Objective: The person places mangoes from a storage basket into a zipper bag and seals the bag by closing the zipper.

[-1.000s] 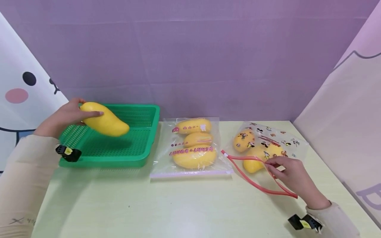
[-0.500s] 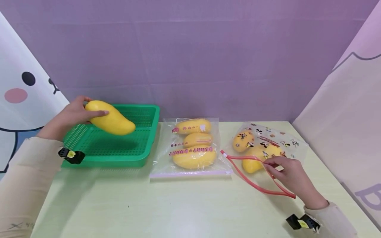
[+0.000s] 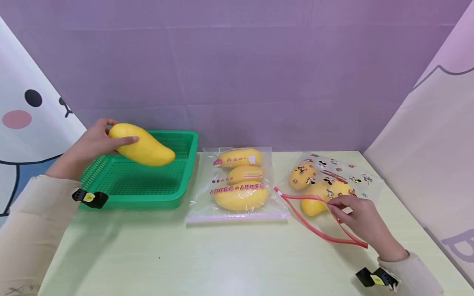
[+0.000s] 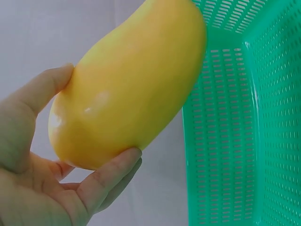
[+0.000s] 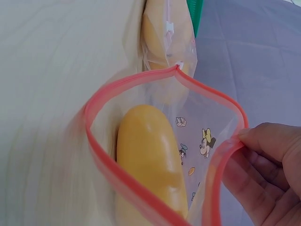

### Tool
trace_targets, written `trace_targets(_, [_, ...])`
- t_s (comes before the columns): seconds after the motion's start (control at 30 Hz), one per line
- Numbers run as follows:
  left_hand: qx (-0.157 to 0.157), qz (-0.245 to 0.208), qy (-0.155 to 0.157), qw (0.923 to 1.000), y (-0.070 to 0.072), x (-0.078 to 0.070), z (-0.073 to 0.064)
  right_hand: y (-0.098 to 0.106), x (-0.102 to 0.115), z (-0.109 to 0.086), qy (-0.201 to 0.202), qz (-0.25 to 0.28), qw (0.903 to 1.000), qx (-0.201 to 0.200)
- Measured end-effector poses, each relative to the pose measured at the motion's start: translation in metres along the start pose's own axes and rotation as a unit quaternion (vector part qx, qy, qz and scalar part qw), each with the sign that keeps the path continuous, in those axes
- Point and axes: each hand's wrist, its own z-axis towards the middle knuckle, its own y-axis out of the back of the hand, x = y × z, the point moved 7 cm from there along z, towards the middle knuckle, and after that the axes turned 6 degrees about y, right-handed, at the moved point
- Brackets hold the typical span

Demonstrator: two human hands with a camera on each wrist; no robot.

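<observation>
A large yellow mango (image 3: 146,148) is gripped at one end by my left hand (image 3: 100,139), held above the green basket (image 3: 179,199). In the left wrist view the thumb and fingers wrap the mango's (image 4: 131,84) blunt end. My right hand (image 3: 361,216) pinches the upper edge of a clear zip bag (image 3: 364,174) with a red zipper rim and cartoon prints. That bag's mouth gapes wide, and mangoes (image 3: 312,205) lie inside it. Through the opening, the right wrist view shows one long mango (image 5: 148,155); the pinched red rim (image 5: 237,136) is between thumb and fingers.
Between basket and red-rimmed bag lies a second clear zip bag (image 3: 201,189) with a pale purple zipper strip, holding three mangoes (image 3: 242,197). All rest on a pale table (image 3: 222,259). A purple cloth (image 3: 237,74) hangs behind, with printed panels on both sides.
My left hand has carried the mango a little to the right above the basket. The right hand keeps its pinch on the bag's rim, almost without moving.
</observation>
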Motion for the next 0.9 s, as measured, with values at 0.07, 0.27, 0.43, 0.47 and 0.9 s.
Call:
trace_targets(0.07, [0.0,-0.006,-0.001,1.0,-0.001,-0.003,-0.002,0.0,0.0,0.0,0.002,-0.002,1.0,-0.002])
trace_targets(0.27, [-0.003,-0.026,-0.008,0.9996,-0.005,-0.01,-0.006,0.0,0.001,0.001,0.002,0.0,1.0,-0.006])
trace_targets(0.43, [-0.011,-0.031,-0.015,0.9994,-0.01,-0.015,-0.011,-0.001,0.001,0.0,0.0,0.005,1.0,-0.005])
trace_targets(0.47, [-0.013,-0.03,-0.017,0.9993,-0.011,-0.016,-0.013,-0.001,0.001,0.0,0.001,0.005,1.0,-0.005])
trace_targets(0.9, [-0.019,-0.046,-0.034,0.9982,-0.026,-0.034,-0.029,-0.003,-0.002,-0.001,-0.005,0.003,1.0,0.0])
